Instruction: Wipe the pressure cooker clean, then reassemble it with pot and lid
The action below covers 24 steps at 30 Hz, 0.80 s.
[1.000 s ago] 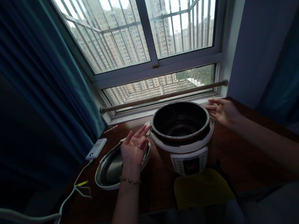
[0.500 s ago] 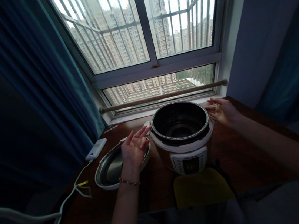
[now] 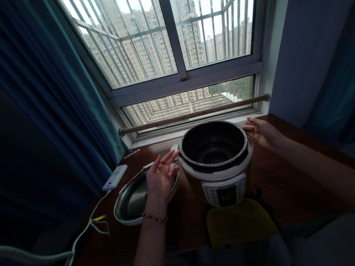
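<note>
An open electric pressure cooker (image 3: 219,175) stands on a dark wooden table (image 3: 289,192) under the window, its dark inner pot (image 3: 213,144) showing. My left hand (image 3: 160,177) hovers open at the cooker's left side, fingertips close to the rim, holding nothing. It is above the cooker's lid (image 3: 130,200), which lies upside down on the table. My right hand (image 3: 262,133) is open at the cooker's right rim, fingers touching or almost touching it.
A white power bank (image 3: 115,177) with a white cable (image 3: 79,236) lies at the table's left, near the dark blue curtain (image 3: 43,104). A yellow cloth (image 3: 240,221) lies at the front edge. A wooden rod (image 3: 194,114) runs along the window sill.
Both hands have drawn slightly closer to the cooker's rim. The cooker and lid have not moved.
</note>
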Each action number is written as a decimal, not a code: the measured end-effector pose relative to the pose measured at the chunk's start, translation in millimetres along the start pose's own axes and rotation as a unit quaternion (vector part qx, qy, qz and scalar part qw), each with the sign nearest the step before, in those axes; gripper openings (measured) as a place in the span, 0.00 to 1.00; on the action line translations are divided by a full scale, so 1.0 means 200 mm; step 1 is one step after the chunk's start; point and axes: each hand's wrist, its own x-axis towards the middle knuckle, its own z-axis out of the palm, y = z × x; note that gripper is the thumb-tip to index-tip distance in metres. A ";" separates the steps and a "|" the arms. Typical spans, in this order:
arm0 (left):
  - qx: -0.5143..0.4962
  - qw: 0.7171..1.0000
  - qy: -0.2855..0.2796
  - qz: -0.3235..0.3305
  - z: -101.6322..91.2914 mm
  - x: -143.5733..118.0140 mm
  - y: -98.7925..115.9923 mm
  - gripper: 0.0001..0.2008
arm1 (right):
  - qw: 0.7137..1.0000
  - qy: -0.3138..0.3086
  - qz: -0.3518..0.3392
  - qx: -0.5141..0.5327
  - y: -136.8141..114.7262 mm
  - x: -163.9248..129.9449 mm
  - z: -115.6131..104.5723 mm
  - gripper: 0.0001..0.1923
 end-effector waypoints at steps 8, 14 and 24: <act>0.030 0.999 -0.023 0.016 -0.01 0.00 -0.01 0.16 | 0.997 -0.070 -0.032 0.001 0.03 -0.01 -0.03 0.08; 0.043 0.999 -0.018 0.022 -0.01 0.00 -0.02 0.15 | 0.996 -0.049 -0.074 0.006 0.04 -0.03 -0.04 0.06; 0.165 0.952 0.104 0.238 -0.01 -0.23 -0.17 0.17 | 0.967 0.074 -0.239 -0.035 0.20 -0.34 -0.20 0.18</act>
